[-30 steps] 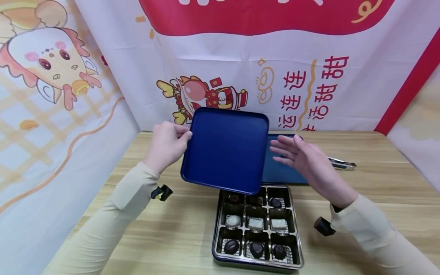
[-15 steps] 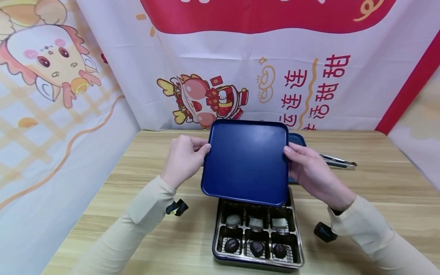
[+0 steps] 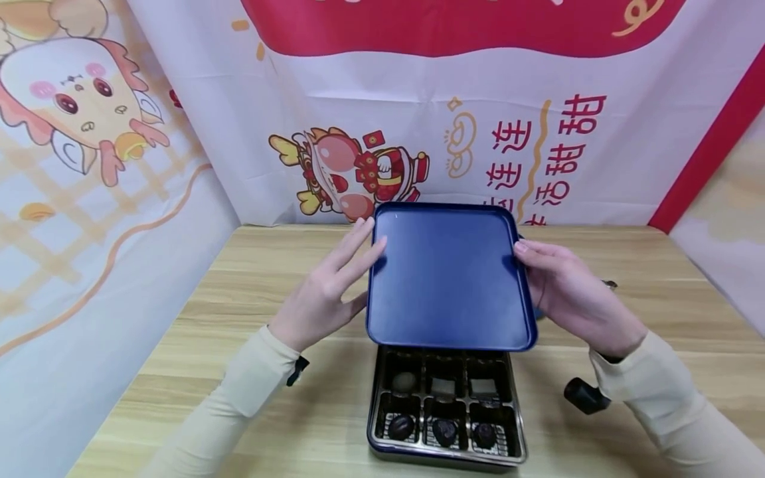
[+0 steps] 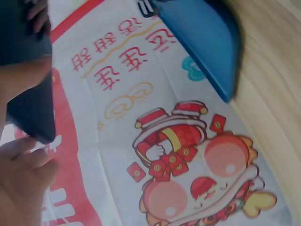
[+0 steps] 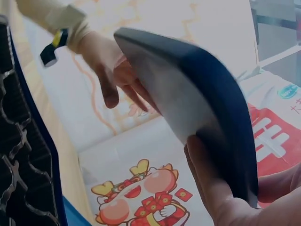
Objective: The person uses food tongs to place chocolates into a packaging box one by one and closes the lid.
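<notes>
A square dark blue tin lid (image 3: 448, 279) is tilted up above the far part of a chocolate box (image 3: 445, 458), its hollow inside facing me. My right hand (image 3: 576, 299) grips the lid's right edge, thumb on the inner side in the right wrist view. At the lid's left edge my left hand (image 3: 323, 292) has its fingers extended, the fingertips overlapping the rim; its thumb stands apart from the lid. Divided compartments in the box hold dark chocolates (image 3: 444, 431) in the front row and paler ones (image 3: 443, 386) behind. The lid hides the back row.
Behind the lid, mostly hidden in the head view, lies a blue tray (image 4: 207, 42), with a pronged metal tip (image 4: 146, 8) beside it. The wooden table (image 3: 263, 265) ends at a printed cloth backdrop (image 3: 370, 86). Another cloth (image 3: 119, 265) hangs at the left.
The lid has moved right and over the box. My right hand has come in and taken its right edge. My left hand has gone from pinching the left edge to extended fingers.
</notes>
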Demonstrator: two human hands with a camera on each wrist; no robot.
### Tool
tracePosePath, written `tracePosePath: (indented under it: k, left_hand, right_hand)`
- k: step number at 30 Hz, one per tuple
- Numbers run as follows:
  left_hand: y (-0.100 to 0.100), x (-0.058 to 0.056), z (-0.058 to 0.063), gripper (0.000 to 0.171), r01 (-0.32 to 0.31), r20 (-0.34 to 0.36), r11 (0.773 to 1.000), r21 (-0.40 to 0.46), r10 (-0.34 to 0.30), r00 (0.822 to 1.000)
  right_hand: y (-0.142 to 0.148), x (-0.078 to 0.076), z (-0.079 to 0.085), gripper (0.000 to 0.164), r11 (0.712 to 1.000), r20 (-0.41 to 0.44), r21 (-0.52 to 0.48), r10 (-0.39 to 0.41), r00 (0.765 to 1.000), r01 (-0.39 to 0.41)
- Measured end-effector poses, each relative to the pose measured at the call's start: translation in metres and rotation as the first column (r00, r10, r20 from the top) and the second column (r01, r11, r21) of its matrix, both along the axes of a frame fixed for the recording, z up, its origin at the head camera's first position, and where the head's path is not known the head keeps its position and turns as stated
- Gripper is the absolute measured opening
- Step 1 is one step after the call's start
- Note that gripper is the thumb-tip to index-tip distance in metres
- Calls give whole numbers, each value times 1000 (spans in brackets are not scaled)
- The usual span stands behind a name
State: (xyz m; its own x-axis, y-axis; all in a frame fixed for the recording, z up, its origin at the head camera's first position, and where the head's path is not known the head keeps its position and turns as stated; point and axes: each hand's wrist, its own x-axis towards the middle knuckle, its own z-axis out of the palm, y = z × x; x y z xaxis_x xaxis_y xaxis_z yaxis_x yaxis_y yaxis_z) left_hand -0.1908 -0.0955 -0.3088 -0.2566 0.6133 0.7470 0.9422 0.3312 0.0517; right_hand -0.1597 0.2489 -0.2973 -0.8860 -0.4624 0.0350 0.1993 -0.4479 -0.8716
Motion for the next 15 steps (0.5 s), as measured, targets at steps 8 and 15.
tracePosePath:
  k: [8, 15]
  left_hand:
    - [6, 8, 2, 33, 8, -240, 999, 38, 2, 971]
    - [3, 14, 3, 45, 30, -150, 992, 123, -11, 989]
  right_hand:
    - [0, 0, -1, 30, 996, 54, 68, 61, 997, -65]
    - [4, 4, 9, 41, 784, -371, 555, -66, 926, 278]
